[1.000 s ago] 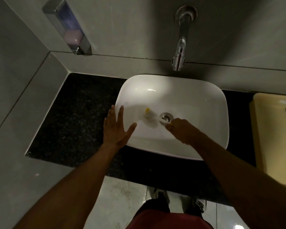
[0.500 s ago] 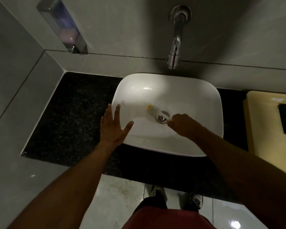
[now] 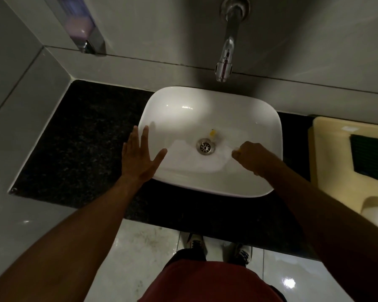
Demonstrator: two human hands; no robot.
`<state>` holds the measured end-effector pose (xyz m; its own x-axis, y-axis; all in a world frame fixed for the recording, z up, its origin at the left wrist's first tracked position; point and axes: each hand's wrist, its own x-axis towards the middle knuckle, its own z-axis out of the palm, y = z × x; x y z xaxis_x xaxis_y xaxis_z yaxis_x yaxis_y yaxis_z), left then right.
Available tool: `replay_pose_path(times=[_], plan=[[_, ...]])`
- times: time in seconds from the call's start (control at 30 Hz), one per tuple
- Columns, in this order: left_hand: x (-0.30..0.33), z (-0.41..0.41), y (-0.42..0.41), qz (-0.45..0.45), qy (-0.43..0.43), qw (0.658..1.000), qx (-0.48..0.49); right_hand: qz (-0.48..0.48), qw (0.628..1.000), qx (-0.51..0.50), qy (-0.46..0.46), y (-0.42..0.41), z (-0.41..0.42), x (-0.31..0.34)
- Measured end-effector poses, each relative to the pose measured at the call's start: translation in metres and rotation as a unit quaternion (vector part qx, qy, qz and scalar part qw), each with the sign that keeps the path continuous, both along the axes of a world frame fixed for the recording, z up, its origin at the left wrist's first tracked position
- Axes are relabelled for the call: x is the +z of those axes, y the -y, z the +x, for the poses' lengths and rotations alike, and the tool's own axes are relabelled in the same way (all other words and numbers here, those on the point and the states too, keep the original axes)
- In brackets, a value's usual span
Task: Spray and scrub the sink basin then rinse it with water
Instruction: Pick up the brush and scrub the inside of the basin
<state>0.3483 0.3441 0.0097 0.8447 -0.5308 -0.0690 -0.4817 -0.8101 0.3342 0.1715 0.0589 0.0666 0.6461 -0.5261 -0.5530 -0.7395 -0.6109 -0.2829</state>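
A white sink basin (image 3: 238,110) stands on a black stone counter, with a metal drain (image 3: 205,147) in its bottom. My left hand (image 3: 140,159) lies flat on the basin's left rim, fingers spread, holding nothing. Inside the basin, right of the drain, my right hand (image 3: 252,158) is closed on a small scrubbing brush (image 3: 213,133). The brush is blurred; only its yellow tip just beyond the drain and a pale smear back to the hand show. The chrome tap (image 3: 226,53) juts from the wall above the basin, and no water runs from it.
A soap dispenser (image 3: 83,29) hangs on the wall at the upper left. The black counter (image 3: 85,138) spreads left of the basin. On a pale yellow object (image 3: 336,162) at the right edge lies a dark green pad (image 3: 369,158). My shoes stand on glossy floor tiles below.
My right hand has swept the brush from left of the drain across to its right side. The left hand has stayed on the rim.
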Motion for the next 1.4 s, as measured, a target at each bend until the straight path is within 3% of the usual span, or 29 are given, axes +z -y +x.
replay_pose_path(times=[0.23, 0.4, 0.53, 0.8, 0.9, 1.0, 1.13, 1.4], plan=[[-0.006, 0.003, -0.001, -0.011, 0.004, 1.000, -0.006, 0.032, 0.995, 0.022, -0.089, -0.035, -0.042, 0.005], [-0.008, 0.005, -0.001, -0.009, 0.005, 1.000, -0.006, 0.042, 0.993, 0.073, -0.085, -0.028, -0.043, 0.015], [-0.010, 0.004, -0.002, -0.014, 0.007, 1.000, -0.007, -0.016, 0.997, 0.026, -0.077, 0.010, -0.040, 0.017], [-0.009, 0.003, -0.001, -0.004, 0.000, 1.000, -0.003, 0.043, 0.989, 0.059, -0.129, -0.019, -0.046, 0.019], [-0.008, 0.003, -0.001, 0.001, -0.005, 1.000, -0.006, 0.087, 0.991, 0.051, -0.085, -0.040, -0.030, 0.020], [-0.006, 0.003, -0.001, 0.005, -0.012, 1.000, -0.007, 0.073, 0.994, 0.076, -0.036, -0.055, 0.007, 0.013], [-0.002, 0.000, -0.001, 0.010, -0.011, 1.000, -0.005, 0.078, 0.995, 0.018, 0.057, -0.058, 0.046, -0.002], [0.002, -0.001, 0.001, 0.010, -0.016, 1.000, -0.002, -0.010, 0.999, -0.001, 0.032, -0.011, 0.013, -0.020]])
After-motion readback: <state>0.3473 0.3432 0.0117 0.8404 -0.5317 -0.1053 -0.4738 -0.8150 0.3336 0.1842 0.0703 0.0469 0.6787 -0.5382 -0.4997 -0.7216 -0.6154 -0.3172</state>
